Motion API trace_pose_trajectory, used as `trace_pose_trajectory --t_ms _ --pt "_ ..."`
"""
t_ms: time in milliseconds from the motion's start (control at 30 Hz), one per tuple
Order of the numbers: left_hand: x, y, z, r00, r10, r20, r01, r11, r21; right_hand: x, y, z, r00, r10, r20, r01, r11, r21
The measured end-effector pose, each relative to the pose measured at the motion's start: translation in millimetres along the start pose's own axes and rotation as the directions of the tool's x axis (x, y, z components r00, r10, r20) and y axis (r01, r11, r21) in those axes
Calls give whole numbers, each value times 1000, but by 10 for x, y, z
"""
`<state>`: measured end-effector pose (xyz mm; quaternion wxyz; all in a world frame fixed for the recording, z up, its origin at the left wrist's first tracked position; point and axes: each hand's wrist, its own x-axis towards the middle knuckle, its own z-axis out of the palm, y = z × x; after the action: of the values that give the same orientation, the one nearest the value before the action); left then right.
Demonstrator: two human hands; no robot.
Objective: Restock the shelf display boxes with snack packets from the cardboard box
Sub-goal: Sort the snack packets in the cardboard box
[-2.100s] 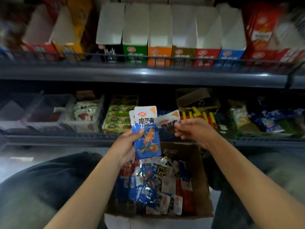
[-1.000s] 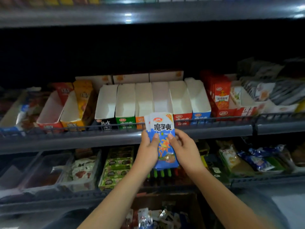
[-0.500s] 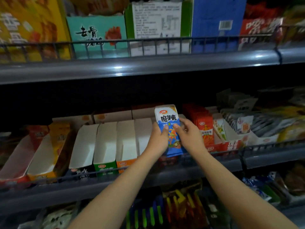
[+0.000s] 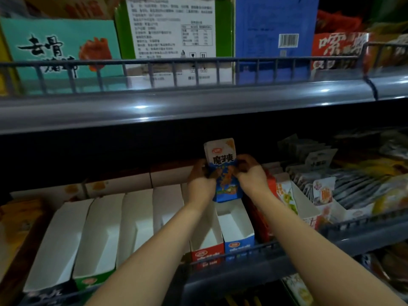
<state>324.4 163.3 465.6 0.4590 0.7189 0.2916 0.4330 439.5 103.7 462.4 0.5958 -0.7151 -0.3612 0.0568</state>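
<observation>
- Because the head camera looks forward and down along both bare forearms, the middle shelf fills the centre of the view, with a dark gap above it and a higher shelf of large cartons at the top.
- Both hands meet on a small stack of blue snack packets [image 4: 224, 171], held upright with the printed face toward the camera (likely so the label faces shoppers once it drops in).
- The left hand [image 4: 202, 176] grips the stack's left edge, fingers curled round behind it and thumb on the front.
- The right hand [image 4: 250, 173] pinches the right edge the same way, so the packets stay squared together rather than fanning out.
- The stack hangs just above the back of the blue-fronted display box [image 4: 237, 233], not yet lowered inside; matching colours suggest this is its intended slot.
- That box looks empty, as do the red-fronted display box [image 4: 206, 241] just to its left and the row of white-lined boxes [image 4: 92, 235] running further left, so most of the restocking seems still ahead.
- A wire rail [image 4: 254, 247] along the shelf front keeps the boxes from sliding off.
- Filled trays of other snacks [image 4: 326, 191] sit to the right.
- No cardboard supply box appears anywhere in this view.
</observation>
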Motion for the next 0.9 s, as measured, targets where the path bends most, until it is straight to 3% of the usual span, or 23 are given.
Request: trace_pose_trajectory --t_ms 133,300,533,700,800,900 --pt "-7 -92 26 999 31 15 -32 998 46 -11 97 -1 999 -14 42 17 998 -61" --pt "-9 -212 32 994 98 49 -107 964 242 -83 186 6 997 -11 81 17 997 -78" --pt "38 -547 49 983 165 85 -185 846 499 -181 294 -2 993 -95 68 111 941 -319" --pt "66 -537 48 982 178 60 -186 873 450 -206 294 34 993 -96 62 111 930 -349" --pt "51 -476 49 974 227 0 -206 882 423 -195 313 63 996 -77 37 85 893 -442" --pt "81 -499 52 963 267 24 -250 862 442 -208 320 78 996 -76 43 87 857 -508"
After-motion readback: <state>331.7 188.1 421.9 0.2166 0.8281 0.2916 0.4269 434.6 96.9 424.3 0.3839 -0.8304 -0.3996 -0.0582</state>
